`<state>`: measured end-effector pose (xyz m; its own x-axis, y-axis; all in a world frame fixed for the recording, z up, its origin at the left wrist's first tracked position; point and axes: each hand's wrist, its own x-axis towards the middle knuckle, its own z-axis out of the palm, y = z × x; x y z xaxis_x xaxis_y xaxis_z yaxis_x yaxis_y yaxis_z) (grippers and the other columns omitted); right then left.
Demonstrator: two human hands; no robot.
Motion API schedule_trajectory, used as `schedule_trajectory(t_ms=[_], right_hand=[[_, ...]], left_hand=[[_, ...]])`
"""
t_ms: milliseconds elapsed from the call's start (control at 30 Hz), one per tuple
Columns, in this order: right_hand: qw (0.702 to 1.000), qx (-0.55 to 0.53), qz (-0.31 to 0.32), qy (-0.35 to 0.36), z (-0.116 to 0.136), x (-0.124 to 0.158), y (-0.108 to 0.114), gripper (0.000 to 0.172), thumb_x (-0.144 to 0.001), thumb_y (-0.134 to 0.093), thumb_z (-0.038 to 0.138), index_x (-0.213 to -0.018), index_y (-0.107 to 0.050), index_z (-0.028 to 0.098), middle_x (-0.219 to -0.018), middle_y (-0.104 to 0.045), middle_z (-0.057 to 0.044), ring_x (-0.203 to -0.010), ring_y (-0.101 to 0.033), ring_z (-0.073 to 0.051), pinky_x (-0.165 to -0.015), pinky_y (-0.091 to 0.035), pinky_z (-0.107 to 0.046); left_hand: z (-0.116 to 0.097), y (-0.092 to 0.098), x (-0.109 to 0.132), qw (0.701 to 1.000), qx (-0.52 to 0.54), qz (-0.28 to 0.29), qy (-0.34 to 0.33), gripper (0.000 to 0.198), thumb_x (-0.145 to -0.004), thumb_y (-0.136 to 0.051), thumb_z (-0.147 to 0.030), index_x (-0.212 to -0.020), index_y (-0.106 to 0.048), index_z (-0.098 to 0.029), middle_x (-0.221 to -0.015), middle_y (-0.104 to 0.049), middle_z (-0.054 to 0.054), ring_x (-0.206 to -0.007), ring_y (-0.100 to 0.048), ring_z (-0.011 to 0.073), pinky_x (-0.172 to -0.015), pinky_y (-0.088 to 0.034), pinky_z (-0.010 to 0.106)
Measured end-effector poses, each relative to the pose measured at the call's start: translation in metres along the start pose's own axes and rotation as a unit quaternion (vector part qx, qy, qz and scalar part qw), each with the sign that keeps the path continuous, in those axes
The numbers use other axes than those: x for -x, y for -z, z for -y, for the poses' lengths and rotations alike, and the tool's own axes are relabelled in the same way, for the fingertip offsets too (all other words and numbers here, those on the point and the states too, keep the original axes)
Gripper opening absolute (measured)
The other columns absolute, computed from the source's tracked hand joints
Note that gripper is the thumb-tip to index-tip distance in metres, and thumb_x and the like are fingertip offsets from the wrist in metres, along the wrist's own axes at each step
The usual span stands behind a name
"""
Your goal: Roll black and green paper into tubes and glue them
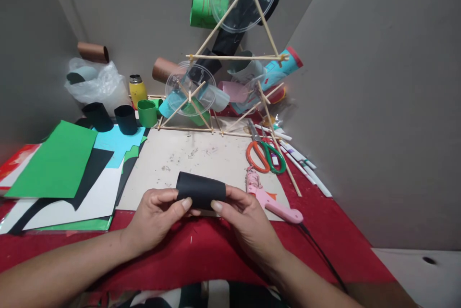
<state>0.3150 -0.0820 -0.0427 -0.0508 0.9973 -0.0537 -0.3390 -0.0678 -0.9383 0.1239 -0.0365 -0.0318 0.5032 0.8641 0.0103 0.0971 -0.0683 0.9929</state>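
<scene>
A black paper tube (pixel 201 190) lies sideways between my two hands, above the near edge of a beige board (pixel 169 154). My left hand (pixel 158 214) grips its left end, thumb in front and fingers at the end and beneath. On the right end, my right hand (pixel 245 216) holds it with the thumb in front and fingers behind. Just right of my right hand lies a pink hot glue gun (pixel 273 204) with a cord. Orange-handled scissors (pixel 257 156) and green-handled scissors (pixel 275 156) rest beyond it on the board.
At the back stands a wooden-stick frame (pixel 237 58) with clear plastic lids and coloured tubes. Green paper (pixel 57 164) and other sheets are stacked left. Behind them are black tubes (pixel 126 119) and a yellow bottle (pixel 137 91). White markers (pixel 306 168) lie right, on the red cloth (pixel 324 231).
</scene>
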Motion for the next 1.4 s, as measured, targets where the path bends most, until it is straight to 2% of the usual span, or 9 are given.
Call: schedule_trajectory(t_ms=[200, 400, 600, 767, 933, 1133, 1233, 1400], right_hand=[[0.999, 0.016, -0.026, 0.007, -0.0019, -0.0011, 0.0001, 0.012, -0.076, -0.075, 0.032, -0.084, -0.075, 0.023, -0.090, -0.073, -0.002, -0.089, -0.065, -0.021, -0.089, -0.049, -0.034], [0.999, 0.009, -0.051, 0.011, -0.0029, -0.0024, 0.0037, 0.021, -0.075, -0.076, 0.031, -0.095, -0.076, 0.024, -0.090, -0.075, -0.002, -0.092, -0.066, -0.022, -0.089, -0.049, -0.036], [0.998, -0.008, -0.064, 0.010, -0.0033, -0.0029, 0.0067, 0.022, -0.075, -0.077, 0.030, -0.096, -0.076, 0.025, -0.090, -0.075, -0.001, -0.094, -0.066, -0.022, -0.091, -0.047, -0.035], [0.998, -0.010, -0.059, 0.006, -0.0048, -0.0037, 0.0075, 0.023, -0.076, -0.076, 0.030, -0.098, -0.075, 0.026, -0.091, -0.075, -0.001, -0.092, -0.066, -0.021, -0.090, -0.047, -0.035], [0.998, -0.017, -0.053, 0.006, -0.0038, -0.0036, 0.0080, 0.020, -0.076, -0.076, 0.029, -0.095, -0.075, 0.026, -0.089, -0.075, -0.001, -0.089, -0.066, -0.019, -0.087, -0.047, -0.032], [0.998, -0.013, -0.056, 0.007, -0.0049, -0.0036, 0.0083, 0.020, -0.076, -0.077, 0.030, -0.095, -0.075, 0.023, -0.088, -0.074, -0.002, -0.089, -0.065, -0.020, -0.086, -0.047, -0.032], [0.998, -0.018, -0.056, 0.013, -0.0056, -0.0043, 0.0077, 0.017, -0.076, -0.076, 0.029, -0.092, -0.075, 0.024, -0.087, -0.074, 0.000, -0.089, -0.064, -0.018, -0.087, -0.046, -0.030], [0.998, -0.026, -0.051, 0.015, -0.0057, -0.0048, 0.0084, 0.018, -0.076, -0.077, 0.028, -0.094, -0.075, 0.026, -0.086, -0.073, 0.001, -0.087, -0.064, -0.017, -0.085, -0.045, -0.028]], left_hand=[[0.0006, -0.0008, -0.0022, 0.997, 0.058, 0.023, 0.045, 0.030, -0.087, -0.061, -0.039, -0.081, -0.075, -0.013, -0.074, -0.075, 0.008, -0.068, -0.069, 0.0177, -0.068, -0.056, 0.027], [0.0005, 0.0013, -0.0034, 0.989, 0.124, 0.051, 0.054, 0.033, -0.085, -0.065, -0.040, -0.103, -0.068, -0.013, -0.079, -0.076, 0.009, -0.071, -0.071, 0.0161, -0.070, -0.055, 0.025], [-0.0005, 0.0002, -0.0033, 0.985, 0.158, 0.012, 0.070, 0.029, -0.083, -0.068, -0.041, -0.093, -0.062, -0.015, -0.074, -0.076, 0.008, -0.067, -0.072, 0.0162, -0.064, -0.055, 0.022], [0.0013, 0.0013, -0.0039, 0.988, 0.142, 0.014, 0.067, 0.024, -0.087, -0.064, -0.038, -0.084, -0.066, -0.014, -0.075, -0.076, 0.007, -0.067, -0.072, 0.0139, -0.065, -0.054, 0.019], [0.0046, 0.0033, -0.0065, 0.984, 0.154, 0.031, 0.083, 0.026, -0.087, -0.064, -0.040, -0.084, -0.067, -0.014, -0.075, -0.077, 0.007, -0.067, -0.072, 0.0145, -0.066, -0.055, 0.020], [0.0022, 0.0060, -0.0086, 0.982, 0.160, 0.060, 0.083, 0.046, -0.087, -0.057, -0.055, -0.093, -0.068, -0.011, -0.077, -0.076, 0.012, -0.068, -0.072, 0.0166, -0.067, -0.055, 0.024], [0.0005, 0.0062, -0.0088, 0.984, 0.146, 0.048, 0.093, 0.040, -0.086, -0.061, -0.050, -0.096, -0.068, -0.012, -0.075, -0.076, 0.010, -0.067, -0.071, 0.0152, -0.067, -0.054, 0.023], [-0.0011, 0.0054, -0.0089, 0.988, 0.107, 0.042, 0.099, 0.035, -0.087, -0.062, -0.046, -0.078, -0.070, -0.013, -0.074, -0.076, 0.009, -0.062, -0.068, 0.0122, -0.064, -0.053, 0.020]])
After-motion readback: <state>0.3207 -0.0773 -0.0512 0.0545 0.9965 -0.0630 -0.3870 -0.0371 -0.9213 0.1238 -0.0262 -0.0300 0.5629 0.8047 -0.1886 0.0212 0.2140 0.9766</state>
